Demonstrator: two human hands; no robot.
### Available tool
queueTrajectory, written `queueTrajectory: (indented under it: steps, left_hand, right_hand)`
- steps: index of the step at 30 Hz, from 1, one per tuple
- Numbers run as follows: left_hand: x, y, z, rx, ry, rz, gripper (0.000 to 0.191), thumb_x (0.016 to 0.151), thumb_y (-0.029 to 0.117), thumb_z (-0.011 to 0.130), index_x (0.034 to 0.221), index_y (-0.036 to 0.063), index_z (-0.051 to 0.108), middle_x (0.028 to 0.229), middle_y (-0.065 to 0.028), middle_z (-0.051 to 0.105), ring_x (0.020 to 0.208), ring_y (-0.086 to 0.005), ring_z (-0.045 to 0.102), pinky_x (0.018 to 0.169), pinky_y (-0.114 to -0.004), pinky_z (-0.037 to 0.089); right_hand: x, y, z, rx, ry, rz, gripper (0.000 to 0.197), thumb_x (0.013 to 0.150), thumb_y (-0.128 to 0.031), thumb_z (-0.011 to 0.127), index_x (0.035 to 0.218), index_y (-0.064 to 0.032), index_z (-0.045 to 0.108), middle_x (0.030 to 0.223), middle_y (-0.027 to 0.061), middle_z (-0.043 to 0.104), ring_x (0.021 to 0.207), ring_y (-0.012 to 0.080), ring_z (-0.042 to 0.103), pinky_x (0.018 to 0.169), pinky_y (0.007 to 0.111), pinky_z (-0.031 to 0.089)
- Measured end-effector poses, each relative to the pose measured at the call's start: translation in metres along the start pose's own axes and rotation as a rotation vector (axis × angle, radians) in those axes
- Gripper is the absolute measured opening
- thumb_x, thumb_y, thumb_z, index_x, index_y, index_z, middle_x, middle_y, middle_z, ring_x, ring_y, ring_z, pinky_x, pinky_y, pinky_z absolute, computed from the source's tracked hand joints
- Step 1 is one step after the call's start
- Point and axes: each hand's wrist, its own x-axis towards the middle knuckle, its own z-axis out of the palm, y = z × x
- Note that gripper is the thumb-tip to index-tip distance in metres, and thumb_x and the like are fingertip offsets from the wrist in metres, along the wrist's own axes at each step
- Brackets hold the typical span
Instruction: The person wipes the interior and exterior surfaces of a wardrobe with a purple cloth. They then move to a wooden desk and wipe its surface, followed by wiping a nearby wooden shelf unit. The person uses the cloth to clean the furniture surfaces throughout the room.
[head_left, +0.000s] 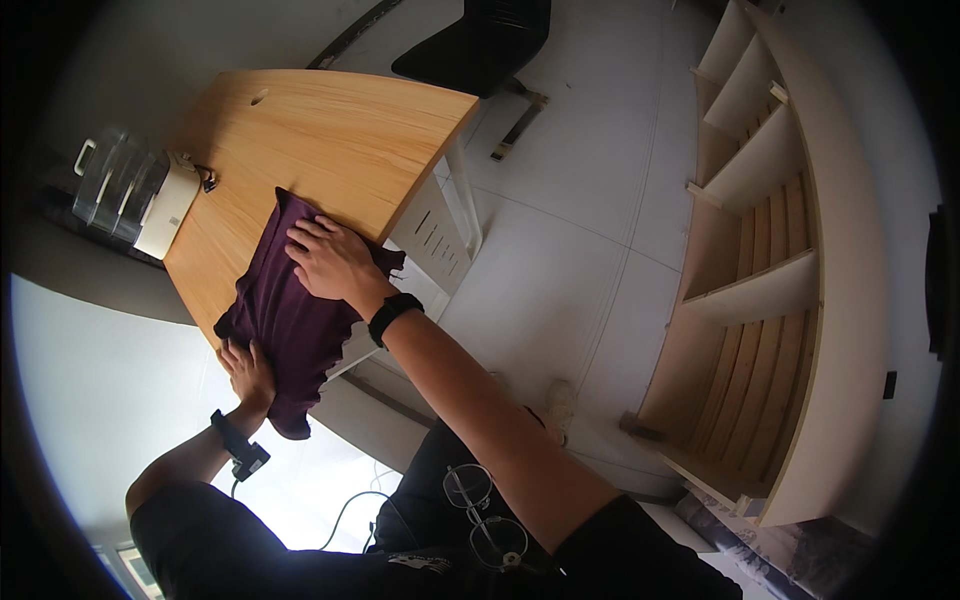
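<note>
A dark purple cloth (289, 315), perhaps part of a garment, lies over the near end of a wood-grain desk (352, 135). Its ragged edge hangs past the desk's side, and a lower flap droops towards my body. My right hand (330, 259) rests palm down on the upper part of the fabric, fingers slightly spread. At the cloth's lower left edge, my left hand (247, 375) presses flat near the desk's corner, holding nothing. Both wrists wear black bands; the left band (240, 446) carries a small device with a cable.
A clear tiered appliance (124, 191) with a white base stands along the desk's left edge. Beyond the desk is a black chair (480, 49). To the right, a wooden shelf frame (750, 277) lies along the tiled floor (562, 217). Eyeglasses (487, 517) hang at my chest.
</note>
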Motion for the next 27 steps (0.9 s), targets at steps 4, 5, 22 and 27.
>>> queueTrajectory:
  steps: [4, 5, 22, 27]
  left_hand:
    - [-0.007, 0.011, -0.010, -0.020, -0.060, 0.025, 0.065, 0.099, 0.040, 0.037, 0.146, -0.0038, 0.026, 0.157, -0.0178, 0.018, 0.145, -0.0416, 0.011, 0.111, -0.056, 0.024]
    - [-0.008, 0.021, -0.011, -0.058, -0.059, 0.034, 0.067, 0.098, 0.041, 0.039, 0.146, -0.0040, 0.027, 0.157, -0.0173, 0.019, 0.146, -0.0405, 0.011, 0.112, -0.056, 0.022]
    - [-0.011, 0.029, -0.030, -0.508, 0.172, 0.154, 0.065, 0.081, 0.029, 0.058, 0.138, 0.0005, 0.042, 0.153, -0.0143, 0.028, 0.140, -0.0334, 0.029, 0.107, -0.071, 0.015]
    - [-0.010, 0.027, -0.039, -0.421, 0.115, 0.203, 0.061, 0.083, 0.027, 0.056, 0.140, 0.0071, 0.045, 0.153, -0.0143, 0.030, 0.141, -0.0313, 0.030, 0.108, -0.070, 0.014]
  right_hand:
    - [-0.003, -0.023, 0.005, -0.134, -0.030, 0.083, 0.041, 0.092, -0.032, 0.052, 0.124, -0.0091, 0.062, 0.141, 0.0096, 0.051, 0.136, 0.0257, 0.040, 0.116, 0.042, 0.024]
    - [-0.008, -0.021, 0.005, -0.195, -0.038, 0.098, 0.042, 0.093, -0.032, 0.050, 0.127, -0.0095, 0.060, 0.143, 0.0095, 0.049, 0.137, 0.0257, 0.038, 0.117, 0.042, 0.023]
    - [-0.011, -0.040, 0.003, -0.428, -0.246, 0.140, 0.049, 0.097, -0.036, 0.042, 0.135, -0.0055, 0.053, 0.147, 0.0145, 0.043, 0.137, 0.0309, 0.038, 0.114, 0.044, 0.029]
    - [-0.022, -0.062, -0.001, -0.463, -0.205, 0.114, 0.045, 0.096, -0.032, 0.046, 0.128, -0.0029, 0.057, 0.142, 0.0163, 0.047, 0.133, 0.0324, 0.042, 0.111, 0.044, 0.034]
